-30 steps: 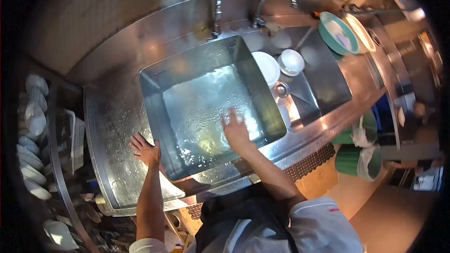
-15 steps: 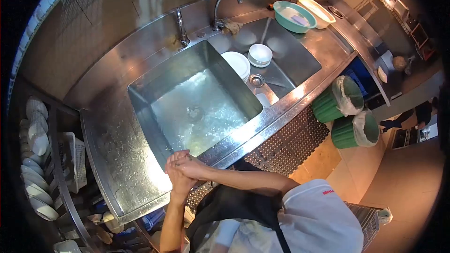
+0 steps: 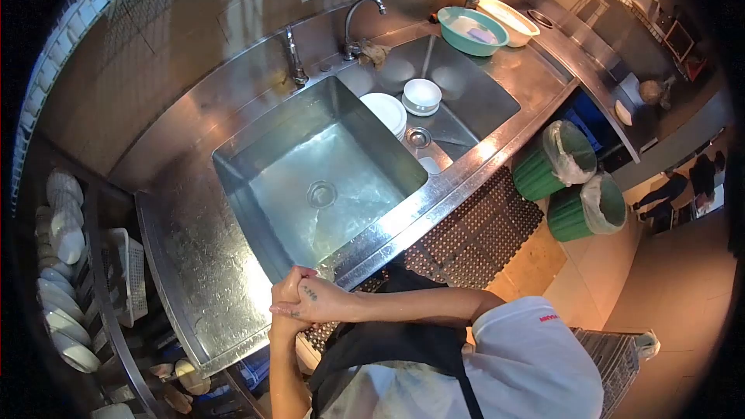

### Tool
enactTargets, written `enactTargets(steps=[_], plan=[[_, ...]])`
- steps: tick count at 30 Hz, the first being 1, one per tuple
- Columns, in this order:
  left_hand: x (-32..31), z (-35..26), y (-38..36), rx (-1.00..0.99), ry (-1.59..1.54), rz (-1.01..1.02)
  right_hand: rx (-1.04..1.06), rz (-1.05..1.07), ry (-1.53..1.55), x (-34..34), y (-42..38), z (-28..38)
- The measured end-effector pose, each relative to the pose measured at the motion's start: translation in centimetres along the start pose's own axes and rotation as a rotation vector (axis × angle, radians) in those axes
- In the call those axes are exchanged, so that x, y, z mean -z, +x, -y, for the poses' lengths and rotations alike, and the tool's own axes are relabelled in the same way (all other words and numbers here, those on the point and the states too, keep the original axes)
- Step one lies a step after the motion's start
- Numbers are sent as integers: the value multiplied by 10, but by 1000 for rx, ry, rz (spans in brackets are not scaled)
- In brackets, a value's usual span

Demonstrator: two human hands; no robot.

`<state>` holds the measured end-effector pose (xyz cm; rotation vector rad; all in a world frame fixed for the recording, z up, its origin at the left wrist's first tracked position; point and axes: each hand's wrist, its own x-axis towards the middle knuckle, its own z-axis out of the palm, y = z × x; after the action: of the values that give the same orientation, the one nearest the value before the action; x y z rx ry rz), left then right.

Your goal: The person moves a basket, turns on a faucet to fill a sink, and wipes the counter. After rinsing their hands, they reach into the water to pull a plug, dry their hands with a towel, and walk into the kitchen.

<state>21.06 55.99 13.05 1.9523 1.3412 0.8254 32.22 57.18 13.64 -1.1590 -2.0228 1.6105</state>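
My two hands are clasped together at the front left corner of the deep steel sink (image 3: 264, 237). My right hand (image 3: 322, 300) reaches across from the right and closes over my left hand (image 3: 285, 295), whose fingers are partly hidden. Both look wet, and no object shows between them. Water lies in the sink below them, with the round drain (image 3: 321, 195) visible through it.
White plates (image 3: 384, 112) and stacked white bowls (image 3: 422, 95) sit in the right-hand sink basin. A teal tub (image 3: 472, 32) stands on the far counter. Two green bins (image 3: 583, 209) are at right; dishes (image 3: 64, 302) fill a rack at left.
The water has calmed and the drain shows more clearly. My hands have shifted slightly down in view, still clasped, with the right hand's back turned more to the camera.
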Motion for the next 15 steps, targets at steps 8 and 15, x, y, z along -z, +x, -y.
enactTargets(steps=[8,15], plan=[[16,0,-4,104,-203,385,308,-225,-52,-8,-21,-5],[21,5,-7,-143,-425,569,269,46,-286,-6,-27,-13]])
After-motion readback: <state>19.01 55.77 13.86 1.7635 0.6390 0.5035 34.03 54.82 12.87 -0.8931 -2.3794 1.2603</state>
